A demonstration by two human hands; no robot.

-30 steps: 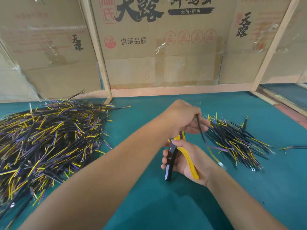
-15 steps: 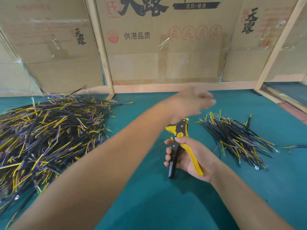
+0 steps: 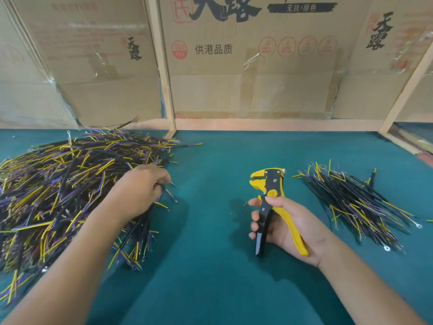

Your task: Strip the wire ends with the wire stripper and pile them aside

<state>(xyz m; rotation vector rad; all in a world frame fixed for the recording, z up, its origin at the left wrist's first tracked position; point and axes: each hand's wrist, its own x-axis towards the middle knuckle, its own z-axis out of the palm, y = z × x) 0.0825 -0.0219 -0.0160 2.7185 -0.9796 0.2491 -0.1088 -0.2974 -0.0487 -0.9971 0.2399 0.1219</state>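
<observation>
Left hand: lies on the right edge of the big wire pile, fingers curled round a few dark wires at their tips (how many I cannot tell).
Right hand: palm up just above the counter, fingers wrapped round the handles of the wire stripper.
Wire stripper: upright in the right hand, yellow-and-black head above the fingers, its mouth facing left; black handle under the fingertips, yellow handle across the palm.
Small wire pile: right of the stripper, apart from both hands.
Backdrop: cardboard sheets behind a wooden frame.
</observation>
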